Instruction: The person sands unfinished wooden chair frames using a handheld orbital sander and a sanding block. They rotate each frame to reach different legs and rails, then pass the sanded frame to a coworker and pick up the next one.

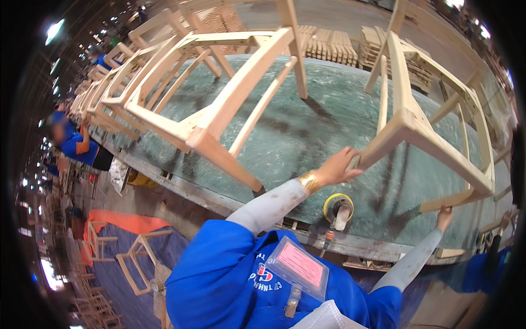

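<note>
An unpainted wooden chair frame [402, 129] stands at the right of a green-topped workbench [296, 148]. My left hand [335, 166], a gold-coloured band at its wrist, closes on the end of the frame's nearer left leg. Lower right, my right hand [445, 218] grips the bottom of another leg, its fingers partly hidden by the wood. Between my arms, near the bench's front edge, lies a round sander [338, 209] with a yellow rim and a hose; neither hand touches it.
A second chair frame [219, 118] stands left of mine, with a row of similar frames [109, 93] beyond. Stacked wooden parts [329, 45] lie behind the bench. One person [79, 145] works at the far left; a sleeve [485, 271] shows at the right. More frames [137, 257] stand lower left.
</note>
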The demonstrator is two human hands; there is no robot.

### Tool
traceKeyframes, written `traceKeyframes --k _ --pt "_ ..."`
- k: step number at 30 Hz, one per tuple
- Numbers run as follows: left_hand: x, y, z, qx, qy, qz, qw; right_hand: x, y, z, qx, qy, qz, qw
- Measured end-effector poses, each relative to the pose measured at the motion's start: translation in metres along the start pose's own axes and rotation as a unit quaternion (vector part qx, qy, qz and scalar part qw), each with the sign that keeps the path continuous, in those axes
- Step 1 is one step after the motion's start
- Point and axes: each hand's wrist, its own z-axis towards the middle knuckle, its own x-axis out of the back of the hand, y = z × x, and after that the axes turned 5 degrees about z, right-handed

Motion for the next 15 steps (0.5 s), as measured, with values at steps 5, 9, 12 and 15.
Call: traceKeyframes --k 5,9,12,15 --pt "0.078 0.016 -0.153 0.194 -0.098 -0.071 0.974 -0.039 -0.157 -0.147 -0.027 -0.382 0.354 0.853" --pt "0.14 0.01 -0.223 0.34 -0.001 -0.055 0.939 -0.089 -0.265 -0.247 -0.037 -0.593 0.443 0.671" --pt "0.187 0.011 -0.249 0.383 0.15 -0.013 0.912 -0.166 -0.336 -0.302 -0.045 -0.65 0.422 0.631" --pt "0.234 0.016 -0.277 0.388 0.304 0.037 0.869 -0.216 -0.385 -0.343 -0.102 -0.657 0.457 0.591"
